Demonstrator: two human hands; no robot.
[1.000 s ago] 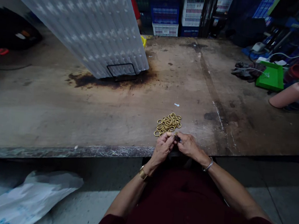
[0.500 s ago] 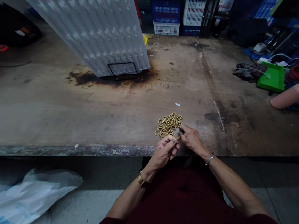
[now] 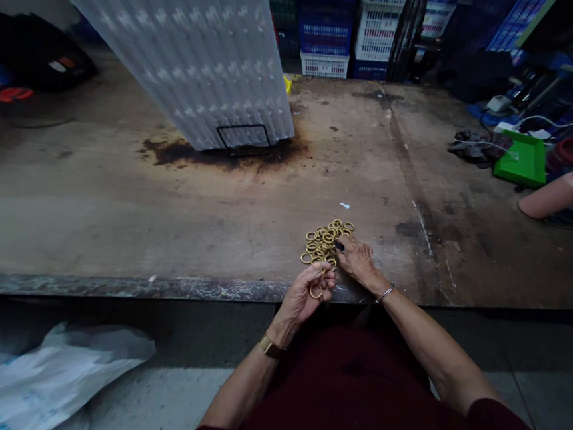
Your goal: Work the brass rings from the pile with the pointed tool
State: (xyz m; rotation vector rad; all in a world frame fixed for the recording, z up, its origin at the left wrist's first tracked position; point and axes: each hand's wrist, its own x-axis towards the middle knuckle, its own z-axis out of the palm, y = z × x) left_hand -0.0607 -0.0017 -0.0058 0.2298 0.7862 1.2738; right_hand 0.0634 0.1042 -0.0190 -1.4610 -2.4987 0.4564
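A small heap of brass-coloured rings (image 3: 325, 240) lies near the table's front edge. My left hand (image 3: 304, 293), palm turned up, is just in front of the heap. Its fingers are closed on a brass ring (image 3: 315, 296). To the right, my right hand (image 3: 359, 260) reaches into the heap's near right side. Its fingers are closed round a small black object (image 3: 338, 246) whose kind I cannot make out. The fingertips and the object touch or nearly touch the rings; the hand hides some of them.
The stained wooden table (image 3: 225, 223) carries a tall bundle of translucent corrugated sheets (image 3: 203, 74) by a black wire frame (image 3: 243, 139). A green tray (image 3: 522, 159) and a pink cylinder (image 3: 549, 194) stand right. Stacked crates (image 3: 327, 31) rise behind. A plastic bag (image 3: 62, 369) lies below left.
My right hand has moved left into the rings with the black object. My left hand has turned palm up, showing the ring in its fingers. The whole view has shifted slightly.
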